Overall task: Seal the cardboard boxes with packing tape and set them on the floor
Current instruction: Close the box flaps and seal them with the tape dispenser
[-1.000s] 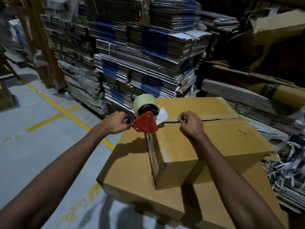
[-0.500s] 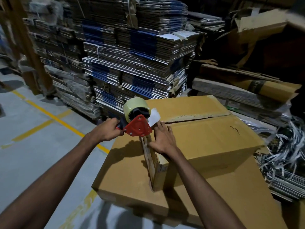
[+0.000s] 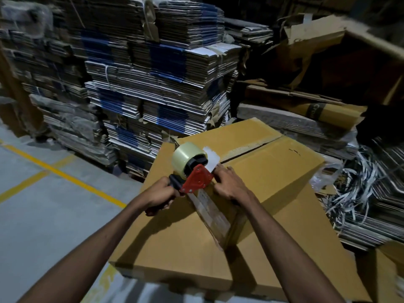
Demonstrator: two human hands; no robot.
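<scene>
Since the earlier frames the right hand [image 3: 229,184] is sliding from the top seam toward the near corner of the upper box [image 3: 269,171]. That box is sitting on a larger box [image 3: 175,243], toward two o'clock from its centre. The tape gun [image 3: 193,169] is standing at the corner, at nine o'clock of the right hand. The left hand [image 3: 160,194] is gripping its handle firmly; the right hand's fingers are lying flat, pressing tape. Judgement: the pull should be running straight along the seam, tape taut, with firm rubbing behind.

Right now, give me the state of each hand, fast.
Left hand: fingers curled round the handle of the red tape dispenser.
Right hand: open, fingers pressing flat on the upper brown cardboard box.
</scene>
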